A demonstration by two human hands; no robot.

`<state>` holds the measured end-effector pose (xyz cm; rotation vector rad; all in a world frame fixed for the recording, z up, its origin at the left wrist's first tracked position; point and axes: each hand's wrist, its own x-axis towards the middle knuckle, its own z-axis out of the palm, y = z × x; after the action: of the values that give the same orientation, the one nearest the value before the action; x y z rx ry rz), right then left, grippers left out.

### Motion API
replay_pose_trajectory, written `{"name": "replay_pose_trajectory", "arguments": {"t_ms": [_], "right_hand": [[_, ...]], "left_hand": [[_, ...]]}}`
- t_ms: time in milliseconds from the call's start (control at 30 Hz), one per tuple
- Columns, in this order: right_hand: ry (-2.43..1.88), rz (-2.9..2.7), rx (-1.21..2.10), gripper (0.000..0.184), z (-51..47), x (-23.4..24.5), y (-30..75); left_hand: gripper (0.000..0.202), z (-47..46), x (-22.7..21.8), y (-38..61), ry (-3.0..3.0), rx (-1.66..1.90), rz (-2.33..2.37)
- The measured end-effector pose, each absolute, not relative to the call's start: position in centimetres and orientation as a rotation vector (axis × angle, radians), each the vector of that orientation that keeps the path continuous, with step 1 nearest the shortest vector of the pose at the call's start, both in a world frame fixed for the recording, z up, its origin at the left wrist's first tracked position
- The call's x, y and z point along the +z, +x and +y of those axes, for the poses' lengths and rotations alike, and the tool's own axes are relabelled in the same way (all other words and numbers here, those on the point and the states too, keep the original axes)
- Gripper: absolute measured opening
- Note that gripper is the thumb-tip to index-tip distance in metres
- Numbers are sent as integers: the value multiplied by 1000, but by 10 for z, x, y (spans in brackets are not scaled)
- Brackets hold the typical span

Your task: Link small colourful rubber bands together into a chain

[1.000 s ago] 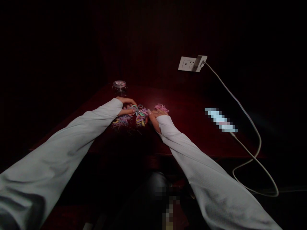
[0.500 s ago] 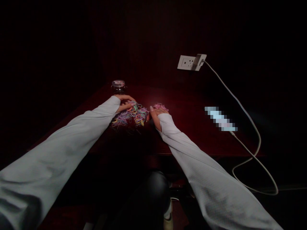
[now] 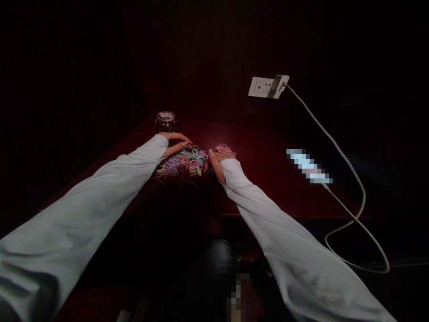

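Note:
A loose pile of small colourful elastic hair ties (image 3: 191,162) lies on the dark red table between my hands. My left hand (image 3: 174,141) is over the far left side of the pile, its thumb and fingers stretched out and apart, with nothing visibly gripped. At the pile's right edge rests my right hand (image 3: 219,162), thumb raised and apart from the partly hidden fingers; I see nothing held in it. Just beyond that hand is a smaller heap of pink hair ties (image 3: 225,149), partly covered by it.
A clear jar with a patterned lid (image 3: 166,117) stands behind my left hand. To the right lies a blurred-out phone-like device (image 3: 309,166) on a white cable (image 3: 342,154), which runs to a charger (image 3: 280,86) in the wall socket (image 3: 260,87). The table's front edge (image 3: 187,216) is near my knee.
The hair ties that were at my left fingertips have dropped onto the pile, and the left fingers have straightened a little. My right hand stays almost where it was.

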<state>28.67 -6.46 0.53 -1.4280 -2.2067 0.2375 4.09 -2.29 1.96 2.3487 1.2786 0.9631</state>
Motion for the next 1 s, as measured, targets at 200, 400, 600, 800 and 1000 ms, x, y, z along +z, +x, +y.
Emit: {"name": "replay_pose_trajectory", "arguments": {"t_ms": [200, 400, 600, 800, 1000], "right_hand": [[-1426, -2161, 180, 60, -62, 3, 287], [-1453, -2098, 202, 70, -59, 3, 292], [-1515, -2047, 176, 70, -59, 4, 291], [-1532, -2024, 196, 64, -51, -4, 295], [-1515, -1993, 108, 57, -40, -20, 293]], "left_hand": [[38, -27, 24, 46, 2620, 946, 1135], [42, -25, 23, 43, 2729, 825, 978], [20, -16, 31, 27, 2808, 953, 1072], [38, -22, 22, 44, 2831, 803, 1131], [83, -24, 0, 61, 2800, 601, 1189]]}}
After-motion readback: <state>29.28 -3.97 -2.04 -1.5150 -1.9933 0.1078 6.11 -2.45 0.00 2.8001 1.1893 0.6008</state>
